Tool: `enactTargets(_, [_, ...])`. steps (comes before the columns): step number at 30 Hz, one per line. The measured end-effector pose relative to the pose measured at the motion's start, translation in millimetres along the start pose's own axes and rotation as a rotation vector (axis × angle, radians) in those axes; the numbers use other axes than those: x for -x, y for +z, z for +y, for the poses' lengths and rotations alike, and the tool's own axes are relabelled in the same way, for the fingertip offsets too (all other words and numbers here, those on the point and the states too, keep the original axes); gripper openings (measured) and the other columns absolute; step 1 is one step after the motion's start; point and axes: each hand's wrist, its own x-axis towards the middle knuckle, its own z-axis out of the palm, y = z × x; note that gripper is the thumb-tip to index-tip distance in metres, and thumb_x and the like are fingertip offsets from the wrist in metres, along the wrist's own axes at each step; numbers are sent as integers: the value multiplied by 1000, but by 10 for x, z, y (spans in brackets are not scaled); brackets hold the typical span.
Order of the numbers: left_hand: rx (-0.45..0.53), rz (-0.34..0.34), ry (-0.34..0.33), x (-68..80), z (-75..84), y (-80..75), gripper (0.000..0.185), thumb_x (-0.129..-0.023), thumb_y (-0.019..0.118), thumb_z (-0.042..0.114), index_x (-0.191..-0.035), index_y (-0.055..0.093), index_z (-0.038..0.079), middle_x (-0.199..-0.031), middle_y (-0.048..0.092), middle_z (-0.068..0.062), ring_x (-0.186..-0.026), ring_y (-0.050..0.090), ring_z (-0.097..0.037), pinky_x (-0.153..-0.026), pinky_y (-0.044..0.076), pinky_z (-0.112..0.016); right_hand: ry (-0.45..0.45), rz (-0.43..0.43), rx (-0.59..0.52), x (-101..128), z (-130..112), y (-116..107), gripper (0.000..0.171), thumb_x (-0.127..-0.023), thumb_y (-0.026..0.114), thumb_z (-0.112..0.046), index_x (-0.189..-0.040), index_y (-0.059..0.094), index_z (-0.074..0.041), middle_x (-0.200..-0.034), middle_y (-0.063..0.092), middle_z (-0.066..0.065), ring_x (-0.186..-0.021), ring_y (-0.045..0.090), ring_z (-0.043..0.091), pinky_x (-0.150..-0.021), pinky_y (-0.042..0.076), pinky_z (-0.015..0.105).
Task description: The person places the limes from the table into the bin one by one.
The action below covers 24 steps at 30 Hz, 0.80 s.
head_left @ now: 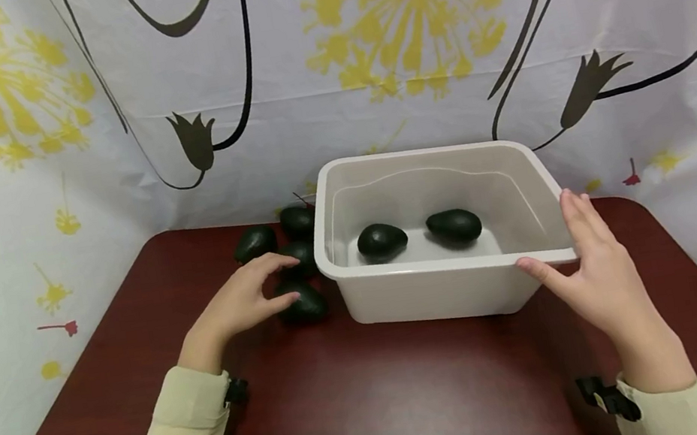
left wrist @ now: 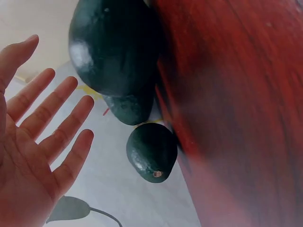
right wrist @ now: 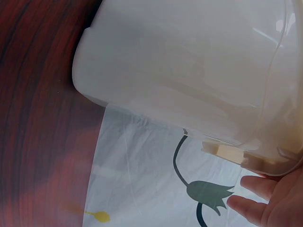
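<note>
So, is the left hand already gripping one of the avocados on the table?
No, the left hand is open with fingers spread, hovering over the nearest avocado without closing on it.

— What stands behind the bench [head_left: 379, 410]?

— A white curtain [head_left: 324, 61] hung as a backdrop. It wraps round the left and right sides too, printed with big yellow dandelion-like blooms [head_left: 410, 2], thin black curling stems and dark tulip shapes [head_left: 194, 139], plus a few small red sprigs [head_left: 631, 174].

— And the bench itself?

— Dark reddish-brown wood grain, smooth and slightly glossy, with rounded far corners. The cloth drops right down to its edges.

— The light?

— Soft and even, with a faint sheen on the wood and only pale shadows.
</note>
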Motion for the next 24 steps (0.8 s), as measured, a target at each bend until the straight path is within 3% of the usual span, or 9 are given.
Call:
enactTargets(9, [-19, -73, -25, -2, -44, 45, 58, -87, 77, 35, -136, 58, 11, -139, 58, -6, -130, 54, -27, -108, 45, -49, -7, 14, -6, 1, 13, 37, 102, -85, 77, -41, -159, 16, -8, -165, 18, 18, -154, 13, 35, -115, 17, 70])
enactTargets(24, [-30, -133, -40, -30, -50, 123, 59, -84, 80, 34, -135, 59, 12, -138, 60, -5, -132, 52, -27, -113, 40, -48, 4, 6, -2, 9, 15, 13, 102, -85, 77, -41, -159, 15, -9, -166, 18, 17, -154, 13, 36, -115, 17, 70])
